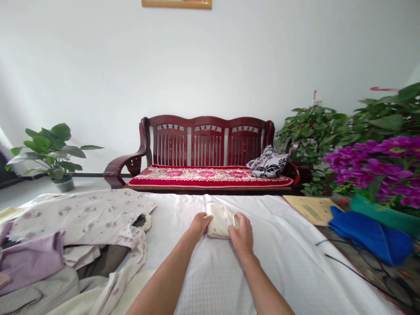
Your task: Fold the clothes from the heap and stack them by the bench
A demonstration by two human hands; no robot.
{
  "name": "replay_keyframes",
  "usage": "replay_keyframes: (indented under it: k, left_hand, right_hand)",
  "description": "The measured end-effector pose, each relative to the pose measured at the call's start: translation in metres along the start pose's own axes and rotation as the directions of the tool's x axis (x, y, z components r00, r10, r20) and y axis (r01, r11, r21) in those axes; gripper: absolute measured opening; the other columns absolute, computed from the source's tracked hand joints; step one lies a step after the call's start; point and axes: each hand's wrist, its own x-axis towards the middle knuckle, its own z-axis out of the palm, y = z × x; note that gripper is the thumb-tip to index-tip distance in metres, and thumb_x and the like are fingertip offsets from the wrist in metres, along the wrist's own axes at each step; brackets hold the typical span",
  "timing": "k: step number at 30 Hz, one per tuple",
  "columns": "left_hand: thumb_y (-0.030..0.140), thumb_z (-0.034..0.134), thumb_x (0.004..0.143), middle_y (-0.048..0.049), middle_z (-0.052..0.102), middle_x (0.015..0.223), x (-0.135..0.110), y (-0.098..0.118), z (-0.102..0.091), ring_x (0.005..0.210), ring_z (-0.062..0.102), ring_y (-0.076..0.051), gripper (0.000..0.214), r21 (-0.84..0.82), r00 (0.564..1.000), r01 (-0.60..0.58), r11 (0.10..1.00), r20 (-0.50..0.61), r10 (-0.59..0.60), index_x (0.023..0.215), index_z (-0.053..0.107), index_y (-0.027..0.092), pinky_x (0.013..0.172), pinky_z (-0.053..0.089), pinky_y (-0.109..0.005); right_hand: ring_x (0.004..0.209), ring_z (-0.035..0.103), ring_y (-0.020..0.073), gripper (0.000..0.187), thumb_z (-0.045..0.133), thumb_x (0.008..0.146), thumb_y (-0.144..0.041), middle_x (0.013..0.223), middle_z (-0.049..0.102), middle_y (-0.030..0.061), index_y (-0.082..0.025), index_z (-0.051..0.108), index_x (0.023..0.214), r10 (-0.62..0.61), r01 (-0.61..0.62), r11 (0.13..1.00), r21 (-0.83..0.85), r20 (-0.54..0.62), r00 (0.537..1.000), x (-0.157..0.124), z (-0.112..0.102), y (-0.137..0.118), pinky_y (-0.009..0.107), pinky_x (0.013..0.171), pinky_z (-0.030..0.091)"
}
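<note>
A small folded cream garment (219, 222) with a faint print lies on the white cloth (278, 262) in front of me. At its left edge my left hand (199, 225) grips it, thumb on top and fingers at the side. My right hand (242, 234) pinches the right edge, thumb over the fabric and fingers curled behind. Its underside is hidden.
Loose clothes lie at the left: a printed white top (85, 214), a lilac garment (36, 258) and a grey one (55, 286). On the right are a blue cloth item (370, 236), eyeglasses (370, 260), a paper sheet (310, 209) and purple flowers (383, 168). Beyond stands a wooden bench (206, 140).
</note>
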Motion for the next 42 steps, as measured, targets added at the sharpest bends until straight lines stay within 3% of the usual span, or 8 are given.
replay_keyframes:
  k: [6, 11, 16, 20, 24, 31, 36, 42]
  left_hand:
    - [0.027, 0.076, 0.066, 0.0019, 0.054, 0.049, -0.006, 0.007, 0.01, 0.045, 0.046, -0.011, 0.019, -0.026, 0.996, 0.045, 0.999, 0.072, -0.043, 0.063, 0.061, 0.016, 0.046, 0.032, -0.023]
    - [0.02, 0.07, 0.066, -0.0034, 0.07, 0.081, -0.024, 0.002, 0.029, 0.074, 0.062, -0.017, 0.027, -0.101, 0.994, -0.107, 0.989, 0.002, 0.108, 0.092, 0.065, 0.015, 0.062, 0.046, -0.023]
    - [0.031, 0.068, 0.071, -0.0039, 0.07, 0.089, -0.036, 0.006, 0.03, 0.076, 0.063, -0.017, 0.035, -0.25, 0.971, -0.228, 0.941, 0.019, 0.24, 0.102, 0.062, 0.016, 0.067, 0.05, -0.025]
    - [0.038, 0.071, 0.072, -0.0036, 0.07, 0.091, -0.046, 0.021, 0.016, 0.073, 0.063, -0.016, 0.042, -0.349, 0.94, -0.292, 0.891, 0.066, 0.334, 0.107, 0.058, 0.018, 0.067, 0.05, -0.026]
    - [0.04, 0.071, 0.074, -0.0036, 0.069, 0.091, -0.055, 0.027, -0.004, 0.073, 0.062, -0.016, 0.044, -0.311, 0.929, -0.327, 0.892, 0.066, 0.364, 0.11, 0.056, 0.018, 0.066, 0.05, -0.026]
    - [0.041, 0.065, 0.078, -0.006, 0.068, 0.1, -0.056, 0.004, -0.036, 0.089, 0.063, -0.02, 0.042, -0.039, 0.908, -0.416, 0.909, -0.076, 0.412, 0.111, 0.057, 0.017, 0.076, 0.05, -0.027]
    - [0.052, 0.059, 0.083, -0.0156, 0.059, 0.134, -0.059, -0.004, -0.052, 0.119, 0.058, -0.028, 0.068, -0.05, 0.949, -0.312, 0.949, -0.073, 0.308, 0.139, 0.044, 0.016, 0.096, 0.048, -0.035]
    - [0.063, 0.057, 0.084, -0.0165, 0.028, 0.161, -0.067, -0.003, -0.063, 0.146, 0.031, -0.032, 0.088, 0.044, 0.983, -0.101, 0.994, -0.152, 0.107, 0.155, 0.026, 0.02, 0.111, 0.036, -0.039]
  right_hand:
    - [0.121, 0.051, 0.0329, 0.063, 0.046, 0.07, -0.031, 0.129, 0.058, 0.0167, -0.014, 0.053, 0.131, 0.1, -0.095, 0.972, 0.213, -0.014, 0.995, 0.006, 0.009, 0.016, 0.045, 0.107, 0.039]
    - [0.122, 0.051, 0.0323, 0.06, 0.051, 0.076, -0.043, 0.129, 0.057, 0.0161, -0.016, 0.053, 0.13, 0.071, -0.055, 0.964, 0.258, -0.051, 0.996, 0.005, 0.01, 0.019, 0.046, 0.107, 0.039]
    - [0.128, 0.049, 0.0319, 0.075, 0.06, 0.077, -0.055, 0.14, 0.05, 0.018, -0.016, 0.045, 0.139, 0.107, -0.067, 0.926, 0.371, -0.089, 0.99, 0.006, 0.015, 0.017, 0.047, 0.109, 0.039]
    - [0.124, 0.056, 0.0329, 0.091, 0.069, 0.072, -0.056, 0.135, 0.058, 0.0173, -0.017, 0.034, 0.146, 0.184, -0.217, 0.709, 0.672, 0.121, 0.976, 0.005, 0.013, 0.001, 0.048, 0.099, 0.049]
    - [0.104, 0.068, 0.0293, 0.075, 0.078, 0.069, -0.045, 0.118, 0.07, 0.0105, -0.02, 0.049, 0.134, 0.03, -0.345, 0.418, 0.84, 0.368, 0.93, -0.003, 0.002, -0.02, 0.043, 0.085, 0.056]
    - [0.085, 0.071, 0.0255, 0.056, 0.084, 0.063, -0.038, 0.097, 0.076, 0.0074, -0.016, 0.065, 0.111, -0.05, -0.412, 0.419, 0.809, 0.474, 0.879, -0.018, -0.007, -0.043, 0.036, 0.076, 0.056]
    - [0.107, 0.066, 0.0285, 0.066, 0.085, 0.064, -0.043, 0.117, 0.072, 0.0084, -0.02, 0.062, 0.121, -0.102, -0.374, 0.396, 0.839, 0.445, 0.89, -0.022, -0.005, -0.056, 0.04, 0.093, 0.052]
    - [0.099, 0.07, 0.0296, 0.058, 0.077, 0.073, -0.052, 0.112, 0.074, 0.0097, -0.02, 0.064, 0.119, 0.013, -0.54, 0.398, 0.742, 0.584, 0.812, -0.023, -0.004, -0.052, 0.042, 0.088, 0.054]
